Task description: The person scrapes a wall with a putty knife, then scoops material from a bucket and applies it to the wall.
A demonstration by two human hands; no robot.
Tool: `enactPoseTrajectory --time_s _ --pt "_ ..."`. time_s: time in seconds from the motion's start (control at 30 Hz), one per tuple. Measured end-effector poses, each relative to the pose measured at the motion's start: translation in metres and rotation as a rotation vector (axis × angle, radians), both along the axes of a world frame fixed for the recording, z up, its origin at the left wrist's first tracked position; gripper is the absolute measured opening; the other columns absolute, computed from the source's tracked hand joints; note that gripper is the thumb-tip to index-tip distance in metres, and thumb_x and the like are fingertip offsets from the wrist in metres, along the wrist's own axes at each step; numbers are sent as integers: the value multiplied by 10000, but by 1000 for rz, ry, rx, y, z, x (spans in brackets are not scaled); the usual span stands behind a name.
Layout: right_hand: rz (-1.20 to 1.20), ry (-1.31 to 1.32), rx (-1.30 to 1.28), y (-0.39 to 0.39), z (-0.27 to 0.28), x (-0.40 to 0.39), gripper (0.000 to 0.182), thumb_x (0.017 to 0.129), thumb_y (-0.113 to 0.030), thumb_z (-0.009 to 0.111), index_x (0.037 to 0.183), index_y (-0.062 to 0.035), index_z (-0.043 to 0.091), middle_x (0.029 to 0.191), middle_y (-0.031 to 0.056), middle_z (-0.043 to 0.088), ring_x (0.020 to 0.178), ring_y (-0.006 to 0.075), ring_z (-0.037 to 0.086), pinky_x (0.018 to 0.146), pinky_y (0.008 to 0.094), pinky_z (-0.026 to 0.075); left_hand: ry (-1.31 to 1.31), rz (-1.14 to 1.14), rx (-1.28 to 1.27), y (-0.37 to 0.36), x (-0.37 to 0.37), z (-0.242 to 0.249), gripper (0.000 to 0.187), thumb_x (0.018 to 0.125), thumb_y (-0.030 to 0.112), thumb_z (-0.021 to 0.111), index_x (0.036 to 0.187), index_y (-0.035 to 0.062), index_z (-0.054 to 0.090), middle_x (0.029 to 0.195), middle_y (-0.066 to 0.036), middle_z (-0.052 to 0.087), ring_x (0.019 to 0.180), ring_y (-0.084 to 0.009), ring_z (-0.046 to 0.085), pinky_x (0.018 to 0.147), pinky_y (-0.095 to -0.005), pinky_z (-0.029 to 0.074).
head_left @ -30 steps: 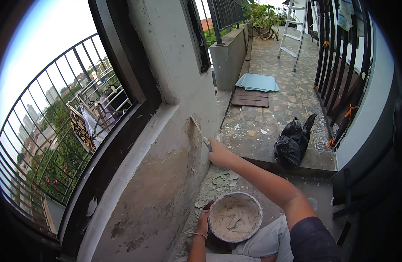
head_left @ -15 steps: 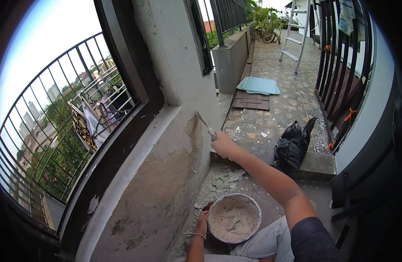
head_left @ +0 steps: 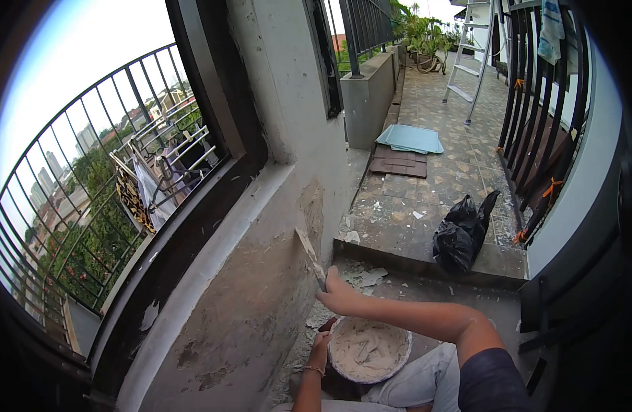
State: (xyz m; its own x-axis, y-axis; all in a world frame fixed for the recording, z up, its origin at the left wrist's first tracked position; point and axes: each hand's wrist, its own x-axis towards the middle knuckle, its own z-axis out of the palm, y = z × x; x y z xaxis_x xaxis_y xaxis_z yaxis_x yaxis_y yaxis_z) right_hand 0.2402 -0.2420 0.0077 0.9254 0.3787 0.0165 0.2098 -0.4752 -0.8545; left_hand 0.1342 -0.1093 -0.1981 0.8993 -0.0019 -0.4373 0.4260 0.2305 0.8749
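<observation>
My right hand (head_left: 341, 294) is closed around the handle of a putty knife (head_left: 309, 255). The knife's blade lies against the patchy, peeling wall (head_left: 240, 302) below the window ledge. At the lower middle, a round bucket (head_left: 407, 357) holds beige wall putty (head_left: 371, 347) with a stirred surface. My left hand (head_left: 319, 351) grips the bucket's left side; some of its fingers are hidden behind the rim. My right forearm passes just above the bucket's far edge.
Flaked paint chips (head_left: 367, 278) lie along the wall's foot. Beyond the step edge (head_left: 426, 257) are a black plastic bag (head_left: 460, 233), blue sheets (head_left: 411, 138) on brown tiles (head_left: 398, 163), and a metal stepladder (head_left: 467, 69). A dark railing (head_left: 542, 103) runs along the right.
My right hand has come down and slightly left with the putty knife, from the wall's upper patch to a lower spot. My left hand stays on the bucket.
</observation>
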Motion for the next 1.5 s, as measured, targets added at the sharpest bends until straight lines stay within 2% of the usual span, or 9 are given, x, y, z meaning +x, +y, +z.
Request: enactPoseTrajectory --time_s 0.23,0.43,0.5,0.63,0.73,1.07,1.23,1.37,1.5 --pt "-316 -109 177 -9 -1 96 494 838 -179 529 1097 103 217 851 379 560 869 505 571 772 473 465 41 26 8 -7 -2 20 300 874 240 529 1082 24 529 1007 -70 587 958 -157 541 879 -279 404" --pt "-74 -101 -239 39 -10 95 828 810 -251 602 1214 226 59 813 316 601 798 426 626 715 417 507 24 20 49 -4 1 8 328 867 255 535 1074 1 531 1011 -101 575 957 -173 532 871 -280 397" --pt "15 -62 -231 46 -28 78 959 795 -282 620 1235 267 -31 868 362 584 864 460 604 767 420 500 24 5 57 -5 -1 5 331 865 263 538 1069 3 530 1003 -99 574 950 -172 530 870 -280 395" --pt "233 64 -239 29 -57 26 941 798 -276 624 1252 244 -15 1001 400 532 980 452 567 857 415 461 -7 -5 25 -5 -5 10 347 864 274 541 1065 -8 519 992 -98 572 931 -169 530 865 -283 394" --pt "262 86 -187 5 -74 4 911 796 -227 625 1250 238 -15 921 379 564 909 452 592 799 411 480 -34 -4 84 -4 -4 11 307 872 246 528 1055 0 523 998 -96 584 937 -166 542 874 -287 400" --pt "-110 -305 -169 -2 17 109 840 806 -176 570 1221 256 -19 858 379 567 863 474 591 769 452 489 51 -8 63 -5 -1 18 358 856 249 552 1080 -27 509 1064 -129 574 991 -193 534 902 -298 388" --pt "62 -228 -216 41 -13 94 846 807 -190 571 1197 303 6 789 368 576 853 457 602 766 436 495 47 -9 69 -8 -1 24 348 856 234 537 1087 -25 503 1062 -133 572 991 -198 535 906 -305 391" --pt "216 -150 -336 17 -66 64 846 797 -190 568 1210 293 10 878 386 565 892 460 591 780 434 487 34 -12 93 -5 0 9 349 856 227 528 1091 -31 501 1063 -140 570 988 -199 537 902 -307 393" --pt "250 -53 -376 -36 -70 41 848 802 -173 571 1262 225 -20 944 396 543 936 463 575 815 441 463 38 -8 117 -5 0 13 351 856 232 535 1082 -34 504 1054 -139 573 981 -199 540 890 -303 401"
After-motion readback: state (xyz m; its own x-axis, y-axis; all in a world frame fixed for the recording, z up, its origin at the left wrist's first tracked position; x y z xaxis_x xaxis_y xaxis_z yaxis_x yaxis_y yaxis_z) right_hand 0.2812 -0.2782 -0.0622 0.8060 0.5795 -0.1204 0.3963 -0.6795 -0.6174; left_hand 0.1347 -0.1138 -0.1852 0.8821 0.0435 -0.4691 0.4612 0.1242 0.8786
